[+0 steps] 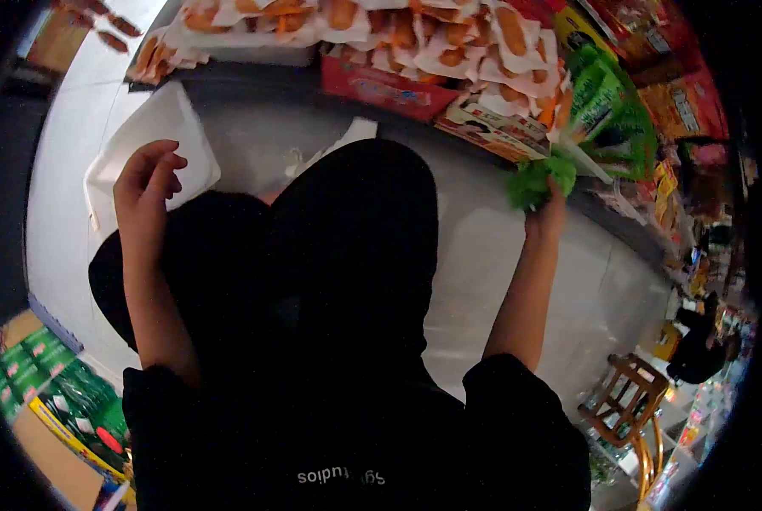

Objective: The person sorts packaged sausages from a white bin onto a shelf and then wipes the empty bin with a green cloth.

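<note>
A broad lane of pale floor (483,264) runs between the person's right knee (389,192) and the brown stool (626,396), while the cream box (487,132) and green packets (607,115) crowd the shelf's front edge beside the right hand (551,196). Dark-clad knees block the low route between the hands, leaving a narrower strip along the shelf's front edge, pinched by a white object (361,130); a white bin (189,128) walls in the left hand (149,175).

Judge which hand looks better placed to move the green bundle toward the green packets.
Probably the right hand: it holds the green bundle close to the green packets. The left hand appears empty, on the other side, near the white tub.
</note>
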`<state>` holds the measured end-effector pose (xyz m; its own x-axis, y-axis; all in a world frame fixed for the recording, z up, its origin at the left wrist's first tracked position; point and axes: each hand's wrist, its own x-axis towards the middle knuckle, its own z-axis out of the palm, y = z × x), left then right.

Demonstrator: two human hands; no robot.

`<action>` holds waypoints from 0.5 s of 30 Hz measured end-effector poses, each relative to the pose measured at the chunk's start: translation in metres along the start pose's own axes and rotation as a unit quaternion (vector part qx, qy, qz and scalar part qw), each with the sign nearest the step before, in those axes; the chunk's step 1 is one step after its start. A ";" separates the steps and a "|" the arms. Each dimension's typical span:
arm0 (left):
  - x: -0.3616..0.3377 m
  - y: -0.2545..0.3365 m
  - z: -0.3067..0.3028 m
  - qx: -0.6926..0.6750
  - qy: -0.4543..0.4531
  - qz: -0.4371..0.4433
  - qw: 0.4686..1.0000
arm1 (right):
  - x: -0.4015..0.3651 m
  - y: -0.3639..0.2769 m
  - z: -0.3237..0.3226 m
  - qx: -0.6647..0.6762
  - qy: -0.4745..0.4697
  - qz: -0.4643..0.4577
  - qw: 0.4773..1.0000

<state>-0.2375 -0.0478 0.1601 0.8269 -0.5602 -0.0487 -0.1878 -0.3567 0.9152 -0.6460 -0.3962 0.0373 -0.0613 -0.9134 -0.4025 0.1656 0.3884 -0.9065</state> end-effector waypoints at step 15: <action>-0.010 -0.054 -0.147 0.013 0.243 -0.015 0.970 | -0.150 -0.106 0.087 -0.071 -0.036 -0.352 0.933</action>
<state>-0.1575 0.0866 0.1704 0.9833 -0.1325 0.1251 -0.1677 -0.3899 0.9055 -0.5686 -0.3113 0.2045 -0.0393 -0.9522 0.3030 -0.0224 -0.3024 -0.9529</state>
